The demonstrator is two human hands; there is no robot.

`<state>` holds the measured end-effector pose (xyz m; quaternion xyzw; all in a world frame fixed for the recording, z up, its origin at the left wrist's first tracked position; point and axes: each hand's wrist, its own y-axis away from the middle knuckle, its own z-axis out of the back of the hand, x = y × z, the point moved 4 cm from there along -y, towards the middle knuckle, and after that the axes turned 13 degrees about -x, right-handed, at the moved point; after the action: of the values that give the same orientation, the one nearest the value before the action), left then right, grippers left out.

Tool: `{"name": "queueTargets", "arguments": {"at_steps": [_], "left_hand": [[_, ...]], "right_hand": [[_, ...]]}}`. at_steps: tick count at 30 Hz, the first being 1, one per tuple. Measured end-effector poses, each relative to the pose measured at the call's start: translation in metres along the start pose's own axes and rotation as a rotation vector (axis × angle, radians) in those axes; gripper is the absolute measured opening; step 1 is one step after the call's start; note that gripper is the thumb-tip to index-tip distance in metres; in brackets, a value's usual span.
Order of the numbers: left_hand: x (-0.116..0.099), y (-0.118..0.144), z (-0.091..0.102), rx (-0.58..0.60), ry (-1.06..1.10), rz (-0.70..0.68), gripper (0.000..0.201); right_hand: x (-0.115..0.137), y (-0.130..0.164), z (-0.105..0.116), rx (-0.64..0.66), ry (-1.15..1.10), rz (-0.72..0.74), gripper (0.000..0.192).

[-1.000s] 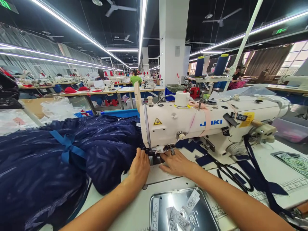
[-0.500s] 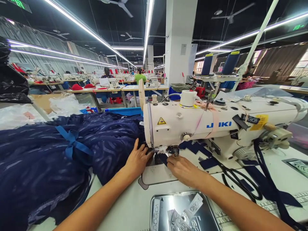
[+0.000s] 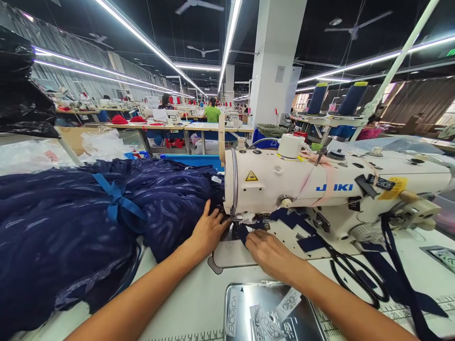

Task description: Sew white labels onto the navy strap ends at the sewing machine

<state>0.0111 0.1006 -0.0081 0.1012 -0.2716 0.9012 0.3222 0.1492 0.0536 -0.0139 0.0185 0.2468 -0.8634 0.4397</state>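
Note:
A white Juki sewing machine stands on the table in front of me. My left hand lies flat with spread fingers on the edge of a big heap of navy patterned fabric, just left of the needle. My right hand rests on the machine bed in front of the presser foot, fingertips pinching a small navy fabric strip under the needle. A blue ribbon is tied around the heap.
A metal tray with white brand labels lies near the front edge. Black scissors and navy strips lie right of my hand. Navy thread cones stand behind. Other people sit at distant sewing tables.
Both hands have moved up to the needle. My left hand slid onto the fabric edge with fingers spread, and my right hand's fingers closed on the small strip.

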Motion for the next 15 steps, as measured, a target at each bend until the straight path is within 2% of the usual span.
{"name": "queueTargets", "arguments": {"at_steps": [5,15], "left_hand": [[0.002,-0.001,-0.006,-0.014,0.023,0.000,0.037],[0.003,-0.009,-0.011,-0.026,0.042,0.008,0.031]], "right_hand": [[0.005,-0.002,-0.003,0.045,0.035,-0.027,0.022],[0.010,-0.006,-0.014,-0.029,0.085,-0.070,0.022]]}}
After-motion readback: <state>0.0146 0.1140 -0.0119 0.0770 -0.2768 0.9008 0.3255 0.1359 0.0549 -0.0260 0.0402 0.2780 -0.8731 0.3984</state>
